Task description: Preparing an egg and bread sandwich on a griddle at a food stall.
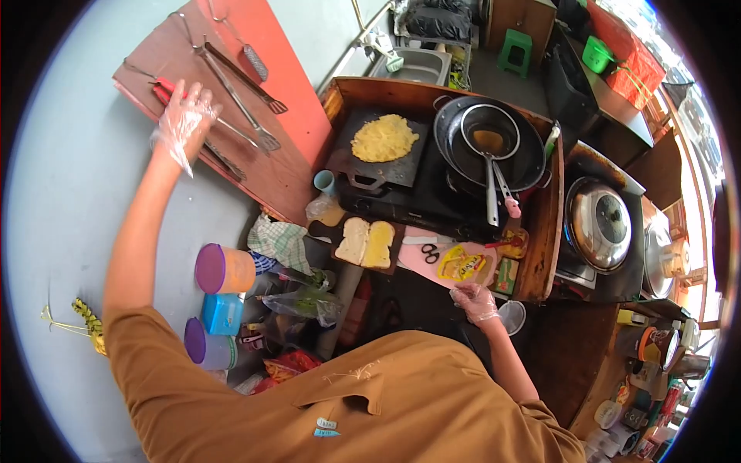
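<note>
My left hand (186, 118), in a clear plastic glove, is raised at a reddish board and touches a red-handled utensil (164, 91) hanging there; whether the fingers grip it I cannot tell. Beside it hang a slotted metal turner (267, 139) and a small grater (255, 62). My right hand (476, 302), also gloved, has curled fingers just below a pink cutting board (419, 260). On that board lie black-handled scissors (430, 253) and a yellow packet (461, 264). A flat cooked egg (384, 139) rests on a square griddle (350, 163). Two spread bread slices (365, 242) lie side by side on a dark wooden board.
A black wok (448, 151) with a strainer (491, 124) stands on the stove's right side. The wooden surround (551, 231) borders the stove. Farther right is a lidded pan (598, 223). Purple-lidded tubs (224, 268) stand at lower left; a steel sink (418, 62) is beyond.
</note>
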Tool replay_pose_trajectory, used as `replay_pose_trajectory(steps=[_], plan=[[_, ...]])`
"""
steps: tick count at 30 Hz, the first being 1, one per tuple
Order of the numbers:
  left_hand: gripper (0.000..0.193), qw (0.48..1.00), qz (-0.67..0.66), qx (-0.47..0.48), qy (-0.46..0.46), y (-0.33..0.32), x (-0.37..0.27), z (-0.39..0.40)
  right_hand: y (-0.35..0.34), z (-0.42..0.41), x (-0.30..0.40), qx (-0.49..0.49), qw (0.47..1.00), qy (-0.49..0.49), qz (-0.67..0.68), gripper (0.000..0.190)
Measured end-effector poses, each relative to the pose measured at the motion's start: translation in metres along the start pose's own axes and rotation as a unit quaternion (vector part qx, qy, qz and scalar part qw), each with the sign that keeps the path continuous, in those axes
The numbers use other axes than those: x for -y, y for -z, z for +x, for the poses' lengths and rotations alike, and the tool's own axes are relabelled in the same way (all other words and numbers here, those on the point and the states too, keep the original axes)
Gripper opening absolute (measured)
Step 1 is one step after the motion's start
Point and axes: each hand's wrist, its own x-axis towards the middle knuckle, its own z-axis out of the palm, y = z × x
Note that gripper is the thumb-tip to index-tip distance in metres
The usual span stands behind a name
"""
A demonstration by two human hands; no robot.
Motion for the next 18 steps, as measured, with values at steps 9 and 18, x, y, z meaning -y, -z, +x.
replay_pose_trajectory(steps=[9,18], plan=[[0.006,0.994,0.007,0.04,-0.102,-0.026,0.055,0.013,-0.037,0.003,0.015,-0.004,1.0,-0.015,-0.017,0.037],[0.018,0.997,-0.049,0.017,-0.048,0.029,0.098,0.016,-0.054,0.004,0.012,-0.01,0.997,-0.052,-0.053,0.046]])
